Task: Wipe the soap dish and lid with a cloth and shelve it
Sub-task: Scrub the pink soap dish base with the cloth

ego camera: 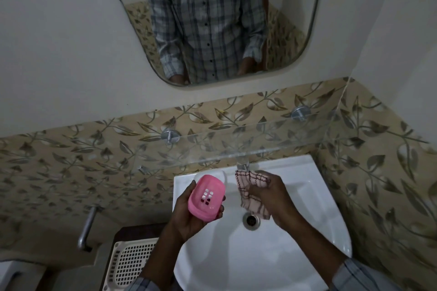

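My left hand point(189, 217) holds a pink soap dish point(206, 197) over the left side of the white sink point(307, 220); its open side with drain slots faces me. My right hand point(269, 196) grips a pink checked cloth point(248, 184) over the sink, just right of the dish and apart from it. A clear lid point(222, 176) seems to rest on the sink's rim behind the dish, mostly hidden. A glass shelf point(236, 142) on two metal pegs hangs above the sink.
A tap point(243, 165) sits under the shelf's front edge. The drain point(251, 220) lies below the cloth. A white perforated basket point(132, 264) stands at lower left, beside a metal rail point(87, 227). A mirror point(212, 19) hangs on the wall above.
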Demonstrator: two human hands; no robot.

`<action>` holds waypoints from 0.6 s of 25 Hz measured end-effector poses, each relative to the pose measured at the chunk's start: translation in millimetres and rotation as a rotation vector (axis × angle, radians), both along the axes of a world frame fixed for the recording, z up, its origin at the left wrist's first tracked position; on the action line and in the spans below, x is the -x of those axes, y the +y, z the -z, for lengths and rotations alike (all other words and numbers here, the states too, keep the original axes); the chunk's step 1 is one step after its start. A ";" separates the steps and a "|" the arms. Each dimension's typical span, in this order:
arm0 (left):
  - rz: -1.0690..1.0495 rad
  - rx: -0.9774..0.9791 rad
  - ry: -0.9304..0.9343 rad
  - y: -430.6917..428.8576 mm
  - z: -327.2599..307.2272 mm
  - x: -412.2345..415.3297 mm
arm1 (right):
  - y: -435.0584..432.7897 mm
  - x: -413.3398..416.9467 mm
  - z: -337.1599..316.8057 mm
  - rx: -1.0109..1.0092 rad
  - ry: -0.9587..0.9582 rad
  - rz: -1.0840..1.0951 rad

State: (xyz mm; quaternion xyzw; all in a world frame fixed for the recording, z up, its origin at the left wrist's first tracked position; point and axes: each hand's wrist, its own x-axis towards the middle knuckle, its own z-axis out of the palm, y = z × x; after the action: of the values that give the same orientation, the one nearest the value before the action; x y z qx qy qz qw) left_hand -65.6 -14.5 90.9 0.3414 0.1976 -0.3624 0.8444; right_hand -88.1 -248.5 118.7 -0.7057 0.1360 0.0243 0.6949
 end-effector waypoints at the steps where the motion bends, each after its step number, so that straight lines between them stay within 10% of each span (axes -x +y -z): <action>1: 0.029 0.076 0.008 3.6 -0.1 0.4 | -4.8 -6.1 -3.9 0.219 -0.175 -0.065; 4: 0.092 0.163 0.007 3.3 1.7 -0.1 | 6.5 -16.2 -8.6 0.821 -0.819 -0.343; 7: 0.094 0.131 -0.010 -5.9 -1.5 3.0 | 30.5 -15.5 1.8 0.975 -1.196 -0.542; 15: 0.041 0.060 -0.010 -11.4 -1.8 10.4 | 50.0 -3.8 20.8 0.975 -1.147 -0.545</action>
State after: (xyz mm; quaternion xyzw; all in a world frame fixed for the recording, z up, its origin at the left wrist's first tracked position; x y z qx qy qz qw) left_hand -76.0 -25.9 92.6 0.3216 0.1752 -0.3836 0.8478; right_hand -84.4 -198.5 97.9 -0.8408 -0.4246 -0.2357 0.2391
